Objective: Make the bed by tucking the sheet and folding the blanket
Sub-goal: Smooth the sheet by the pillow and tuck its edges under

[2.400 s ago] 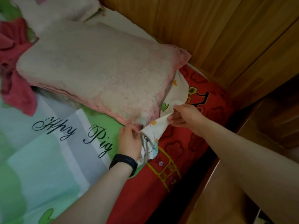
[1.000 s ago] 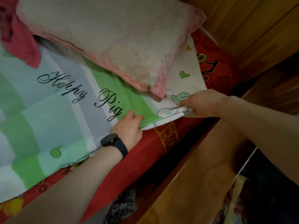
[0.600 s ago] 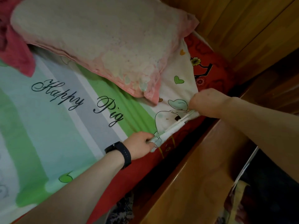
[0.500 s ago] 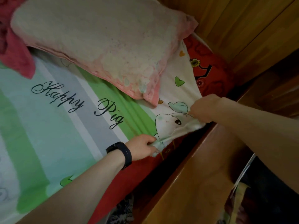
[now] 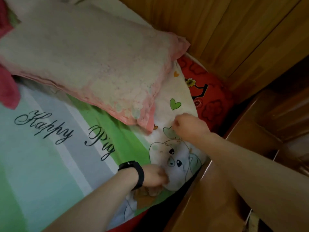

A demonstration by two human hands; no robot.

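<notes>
On the bed, the sheet (image 5: 55, 166) lies spread in green, grey and pale bands, reaching the wooden side rail (image 5: 205, 198) at the near edge. A worn pink-edged pillow (image 5: 92, 64) rests on the sheet's upper part, and the red patterned mattress cover (image 5: 212, 99) shows bare at the corner beside the wooden wall (image 5: 234, 30).

Both forearms reach in from the lower right. The right hand (image 5: 189, 126) is knuckles-up with its fingers curled in, pinching the sheet just below a green heart. The left hand (image 5: 155, 177), with a black watch (image 5: 133, 172) on its wrist, lies on the printed cartoon pig's face with fingers bent down. Blur hides whether it grips the cloth.

Black script across the sheet reads "Happy Pig".
</notes>
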